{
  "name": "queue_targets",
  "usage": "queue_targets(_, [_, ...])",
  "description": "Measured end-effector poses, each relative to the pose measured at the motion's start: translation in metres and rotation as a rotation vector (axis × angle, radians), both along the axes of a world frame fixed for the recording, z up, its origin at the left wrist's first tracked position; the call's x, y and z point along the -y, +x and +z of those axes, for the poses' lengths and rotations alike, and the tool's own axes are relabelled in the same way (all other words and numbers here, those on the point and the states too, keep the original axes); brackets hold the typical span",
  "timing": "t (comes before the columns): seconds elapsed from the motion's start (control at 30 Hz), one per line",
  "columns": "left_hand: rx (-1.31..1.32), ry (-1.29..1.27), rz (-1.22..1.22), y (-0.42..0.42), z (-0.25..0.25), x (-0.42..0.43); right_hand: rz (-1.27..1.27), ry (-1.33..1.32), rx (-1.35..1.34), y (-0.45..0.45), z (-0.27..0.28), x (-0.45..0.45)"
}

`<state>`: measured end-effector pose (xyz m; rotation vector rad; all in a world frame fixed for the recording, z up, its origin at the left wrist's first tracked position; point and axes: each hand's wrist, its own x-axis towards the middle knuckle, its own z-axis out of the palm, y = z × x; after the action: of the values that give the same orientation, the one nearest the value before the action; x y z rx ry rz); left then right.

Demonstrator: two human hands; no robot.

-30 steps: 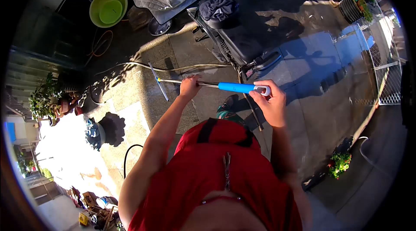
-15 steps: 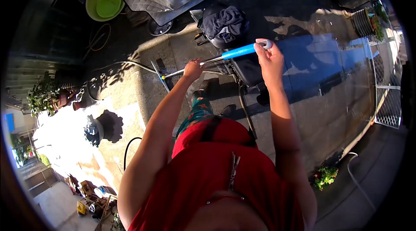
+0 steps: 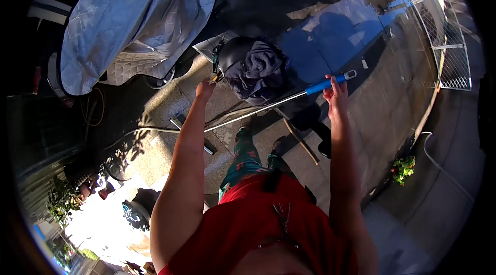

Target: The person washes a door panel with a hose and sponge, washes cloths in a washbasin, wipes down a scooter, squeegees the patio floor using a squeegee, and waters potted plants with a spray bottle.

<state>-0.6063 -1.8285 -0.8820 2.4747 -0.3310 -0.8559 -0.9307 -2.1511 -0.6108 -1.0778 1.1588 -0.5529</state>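
My right hand point(image 3: 337, 98) is closed around the blue grip of a long-handled floor squeegee point(image 3: 323, 85), near the grip's end. Its pale pole slants down to the left and passes behind my left forearm. The narrow squeegee head point(image 3: 208, 150) rests on the paving, partly hidden by that arm. My left hand point(image 3: 205, 90) is off the pole, its fingertips beside a small yellow-and-black item point(image 3: 218, 76) at the side of a black chair point(image 3: 233, 56); whether they grip it I cannot tell. A dark, bunched towel point(image 3: 258, 71) lies on the chair.
A silver quilted cover point(image 3: 129, 32) drapes over something at upper left. A hose point(image 3: 138, 130) runs over the paving at left. A wire-mesh gate point(image 3: 445, 48) stands at right, and a flowering plant point(image 3: 403, 169) grows at lower right. Wet ground shines behind the chair.
My left hand has left the pole and moved to the chair's side. My right hand has come lower with the grip. The view has shifted, bringing chair and cover closer.
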Motion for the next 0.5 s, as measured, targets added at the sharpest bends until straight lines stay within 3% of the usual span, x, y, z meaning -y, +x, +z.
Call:
queue_targets(0.07, [0.027,-0.008,0.057,0.026,-0.027,0.012,-0.027,0.038,0.032,-0.006,-0.035,0.001])
queue_targets(0.17, [0.057,-0.033,0.083,0.05,-0.051,0.043,-0.001,0.007,-0.085,-0.009,-0.044,-0.007])
queue_targets(0.23, [-0.003,0.044,0.061,0.055,-0.036,0.071,-0.019,0.012,-0.146,-0.016,-0.06,-0.005])
queue_targets(0.3, [-0.144,-0.055,0.158,0.068,-0.068,0.083,-0.072,0.069,-0.178,-0.023,-0.078,-0.004])
queue_targets(0.4, [-0.351,-0.548,0.302,0.087,-0.147,0.085,-0.198,0.162,-0.224,-0.03,-0.104,-0.007])
queue_targets(0.47, [-0.594,-0.767,0.637,0.077,-0.11,0.099,-0.221,0.195,-0.286,-0.04,-0.127,-0.01])
queue_targets(0.5, [-0.418,-0.592,0.498,0.083,-0.122,0.096,-0.243,0.206,-0.275,-0.042,-0.13,-0.014])
